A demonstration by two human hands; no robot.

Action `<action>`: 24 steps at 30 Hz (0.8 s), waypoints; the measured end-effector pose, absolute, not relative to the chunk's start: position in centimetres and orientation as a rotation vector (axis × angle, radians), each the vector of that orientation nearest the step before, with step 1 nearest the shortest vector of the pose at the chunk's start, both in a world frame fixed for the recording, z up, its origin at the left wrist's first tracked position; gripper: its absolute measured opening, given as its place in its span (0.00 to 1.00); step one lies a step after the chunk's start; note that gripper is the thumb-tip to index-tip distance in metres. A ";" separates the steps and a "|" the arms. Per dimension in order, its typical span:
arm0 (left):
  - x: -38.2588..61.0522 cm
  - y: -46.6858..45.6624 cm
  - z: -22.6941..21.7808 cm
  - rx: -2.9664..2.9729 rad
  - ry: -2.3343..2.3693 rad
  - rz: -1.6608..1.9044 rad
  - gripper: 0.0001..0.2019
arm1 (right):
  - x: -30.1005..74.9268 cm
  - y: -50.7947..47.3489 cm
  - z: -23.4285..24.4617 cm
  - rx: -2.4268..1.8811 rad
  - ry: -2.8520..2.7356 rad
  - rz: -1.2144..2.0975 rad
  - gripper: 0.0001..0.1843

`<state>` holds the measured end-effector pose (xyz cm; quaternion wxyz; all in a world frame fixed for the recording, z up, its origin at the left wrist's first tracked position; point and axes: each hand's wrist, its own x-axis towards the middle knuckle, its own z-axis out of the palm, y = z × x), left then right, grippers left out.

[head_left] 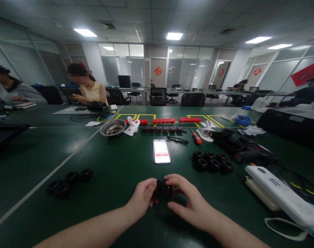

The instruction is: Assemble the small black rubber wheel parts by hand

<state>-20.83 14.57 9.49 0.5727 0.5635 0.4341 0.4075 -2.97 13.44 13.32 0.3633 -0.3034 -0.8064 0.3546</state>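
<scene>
Deep green is shown by the tabletop [115, 158], which is marked with yellow lines [146, 114] and crossed by a pale grey stripe [56, 169]. Plain black is shared by the held tyre-like piece [165, 190], the left tyres [62, 190] and the right tyres [214, 164]. Bright red is seen on the moulded strips [163, 121] and, with black, on the screwdriver handle [196, 138]. The small box [243, 120] is coloured blue, the bowl [105, 127] silver-grey. The phone's white screen [162, 147] is banded with pink.
</scene>
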 end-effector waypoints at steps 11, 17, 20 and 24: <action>-21.1 14.0 9.9 1.271 0.768 0.972 0.27 | -3.0 14.7 12.2 -0.950 -1.747 1.137 0.22; -21.3 14.4 9.8 1.424 0.881 0.998 0.19 | -2.7 14.3 12.8 -0.874 -1.945 0.905 0.22; -21.4 14.5 9.8 1.460 0.948 1.044 0.20 | -2.7 14.1 12.8 -0.898 -2.006 0.898 0.21; -21.2 14.5 9.6 1.373 0.975 0.965 0.22 | -2.9 14.1 13.0 -0.891 -2.085 0.889 0.22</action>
